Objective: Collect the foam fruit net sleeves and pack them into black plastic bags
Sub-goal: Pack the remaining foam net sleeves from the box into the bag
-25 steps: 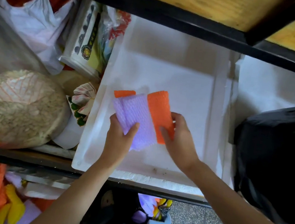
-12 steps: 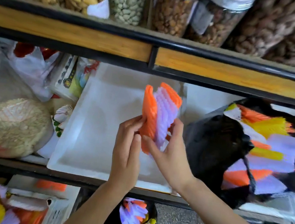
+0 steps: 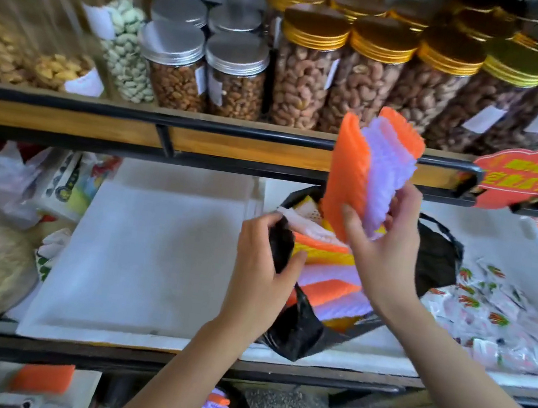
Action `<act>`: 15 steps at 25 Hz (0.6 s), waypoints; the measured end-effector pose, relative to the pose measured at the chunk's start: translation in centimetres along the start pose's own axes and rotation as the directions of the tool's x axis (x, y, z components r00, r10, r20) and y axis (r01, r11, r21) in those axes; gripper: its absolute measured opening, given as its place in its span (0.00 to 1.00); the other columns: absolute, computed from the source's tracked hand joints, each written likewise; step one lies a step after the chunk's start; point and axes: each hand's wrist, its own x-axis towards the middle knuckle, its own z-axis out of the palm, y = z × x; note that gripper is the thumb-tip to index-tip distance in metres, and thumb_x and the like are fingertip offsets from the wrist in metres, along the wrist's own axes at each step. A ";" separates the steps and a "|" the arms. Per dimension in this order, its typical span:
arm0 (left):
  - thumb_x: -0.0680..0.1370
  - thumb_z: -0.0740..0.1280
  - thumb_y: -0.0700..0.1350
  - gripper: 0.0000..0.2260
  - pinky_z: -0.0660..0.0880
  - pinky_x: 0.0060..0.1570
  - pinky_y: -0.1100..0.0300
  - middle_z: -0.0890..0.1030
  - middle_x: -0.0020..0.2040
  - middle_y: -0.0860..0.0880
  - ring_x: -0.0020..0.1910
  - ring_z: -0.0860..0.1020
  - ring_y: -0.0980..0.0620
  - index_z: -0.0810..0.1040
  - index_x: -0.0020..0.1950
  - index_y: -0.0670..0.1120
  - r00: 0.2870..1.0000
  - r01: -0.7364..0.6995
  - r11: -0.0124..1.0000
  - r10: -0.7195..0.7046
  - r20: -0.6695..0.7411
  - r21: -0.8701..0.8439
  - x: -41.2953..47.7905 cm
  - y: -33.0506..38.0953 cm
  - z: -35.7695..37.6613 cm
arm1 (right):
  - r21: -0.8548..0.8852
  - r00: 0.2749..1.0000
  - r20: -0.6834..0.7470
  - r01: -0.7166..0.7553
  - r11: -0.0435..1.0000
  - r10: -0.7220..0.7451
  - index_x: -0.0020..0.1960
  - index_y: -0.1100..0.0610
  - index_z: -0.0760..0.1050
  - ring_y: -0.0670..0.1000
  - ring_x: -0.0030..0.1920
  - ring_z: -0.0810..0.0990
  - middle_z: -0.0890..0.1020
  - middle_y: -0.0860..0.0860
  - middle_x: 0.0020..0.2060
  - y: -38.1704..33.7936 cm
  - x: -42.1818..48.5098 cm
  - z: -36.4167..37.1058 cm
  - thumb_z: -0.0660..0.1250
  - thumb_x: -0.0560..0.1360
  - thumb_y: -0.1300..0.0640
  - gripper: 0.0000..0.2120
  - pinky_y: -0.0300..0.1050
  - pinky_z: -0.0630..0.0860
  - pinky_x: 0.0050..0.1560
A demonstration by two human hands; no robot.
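Since small stack of orange and lilac foam net sleeves [image 3: 367,169] left white foam tray [image 3: 148,263] one second ago, right hand [image 3: 388,255] pinches it upright, thumb against fingers, over mouth of black plastic bag [image 3: 298,329]. Left hand [image 3: 261,272] released stack, now grips bag rim at 9 o'clock, holding mouth open. Bag at tray's 3 o'clock, part-filled. Likely next: drop-in.

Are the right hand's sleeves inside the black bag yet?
No, the right hand holds the sleeves above the black bag, at its open mouth.
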 end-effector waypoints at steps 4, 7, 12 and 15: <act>0.74 0.69 0.38 0.21 0.65 0.55 0.69 0.69 0.55 0.51 0.59 0.71 0.50 0.67 0.65 0.42 0.972 0.215 0.965 -0.227 0.067 0.148 -1.7 -1.1 2.4 | -0.384 0.982 0.184 0.113 0.916 -0.044 0.69 0.56 0.67 0.52 0.59 0.72 0.74 0.53 0.58 6.2 1.4 -3.7 0.73 0.70 0.56 0.29 0.42 0.69 0.52; 0.75 0.67 0.36 0.15 0.68 0.42 0.74 0.75 0.47 0.52 0.47 0.75 0.53 0.67 0.58 0.46 0.915 0.401 0.910 -0.402 -0.013 0.104 -1.5 -1.0 2.0 | -0.571 0.849 0.528 0.331 0.752 0.027 0.73 0.53 0.63 0.57 0.63 0.71 0.73 0.53 0.65 9.5 1.3 -3.5 0.69 0.73 0.54 0.30 0.51 0.70 0.58; 0.81 0.59 0.36 0.08 0.78 0.39 0.63 0.81 0.44 0.46 0.41 0.80 0.50 0.77 0.47 0.42 0.778 0.611 0.702 -0.618 0.114 -0.366 -0.3 -0.1 0.4 | -0.634 0.681 0.721 0.576 0.517 0.125 0.76 0.50 0.54 0.56 0.67 0.65 0.66 0.51 0.71 10.3 3.7 -0.9 0.59 0.79 0.57 0.28 0.49 0.64 0.64; 0.81 0.58 0.37 0.08 0.77 0.43 0.63 0.80 0.46 0.47 0.42 0.79 0.53 0.76 0.53 0.40 0.823 0.484 0.746 -0.565 -0.051 -0.458 0.8 1.0 -0.4 | -0.751 0.790 0.604 0.521 0.405 0.105 0.75 0.51 0.57 0.58 0.65 0.67 0.68 0.54 0.67 9.3 6.1 -0.6 0.56 0.77 0.64 0.27 0.50 0.65 0.61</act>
